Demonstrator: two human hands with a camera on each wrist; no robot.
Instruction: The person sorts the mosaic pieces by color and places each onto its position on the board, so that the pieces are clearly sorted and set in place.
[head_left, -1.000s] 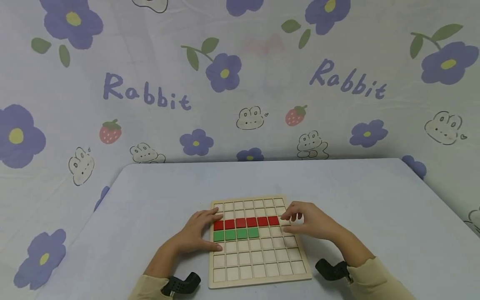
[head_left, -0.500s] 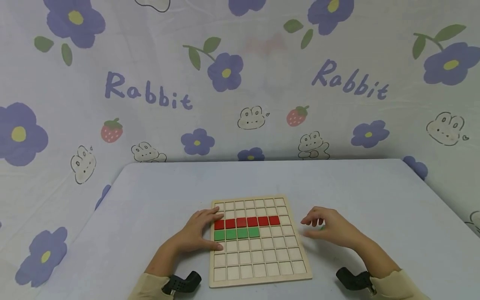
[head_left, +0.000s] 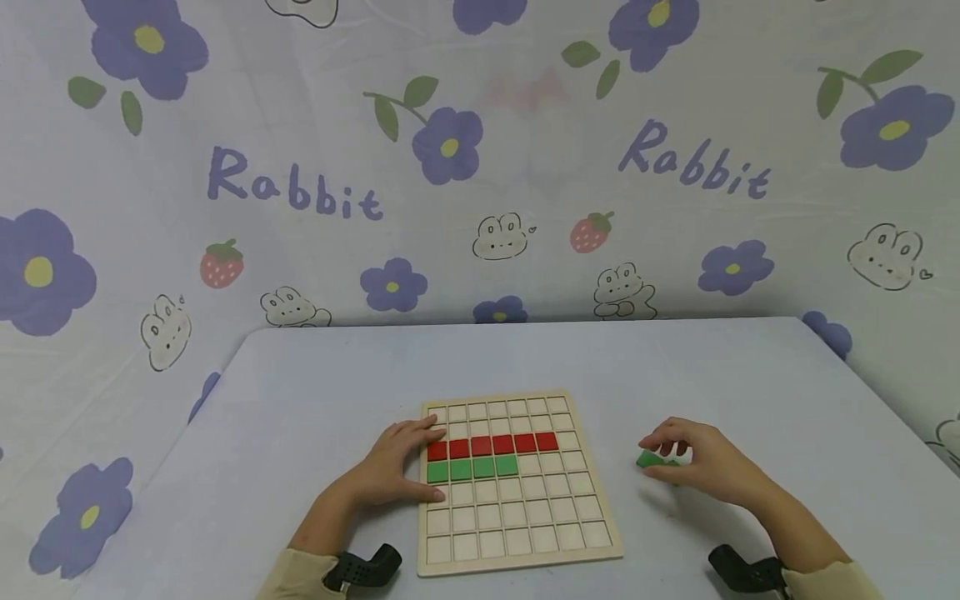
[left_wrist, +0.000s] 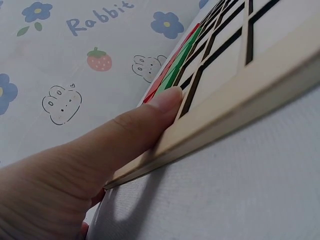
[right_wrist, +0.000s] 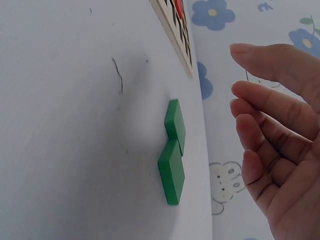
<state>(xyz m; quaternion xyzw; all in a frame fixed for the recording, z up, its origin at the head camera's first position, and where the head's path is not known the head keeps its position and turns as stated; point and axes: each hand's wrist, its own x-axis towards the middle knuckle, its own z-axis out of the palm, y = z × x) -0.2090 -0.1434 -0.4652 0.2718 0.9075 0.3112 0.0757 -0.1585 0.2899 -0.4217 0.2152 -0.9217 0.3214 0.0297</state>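
Observation:
A wooden grid board (head_left: 525, 567) lies flat on the table, with a row of red square tiles (head_left: 482, 446) and a shorter row of green square tiles (head_left: 472, 468) in its cells. My left hand (head_left: 393, 467) rests on the board's left edge, fingers and thumb spread; in the left wrist view the thumb (left_wrist: 130, 127) presses on the wooden rim. Right of the board, my right hand (head_left: 701, 462) hovers over two loose green tiles (right_wrist: 171, 172). The right wrist view shows them on the table, touching each other, apart from the fingertips, with nothing between thumb and fingers.
The white table (head_left: 322, 375) extends around the board. Behind it hangs a patterned cloth (head_left: 540, 183) with flowers and rabbits. Black wrist devices sit on the left wrist (head_left: 367, 569) and right wrist (head_left: 746, 569).
My right hand has moved right from the board's right edge to the loose green tiles. The left hand and the tiles on the board stay put.

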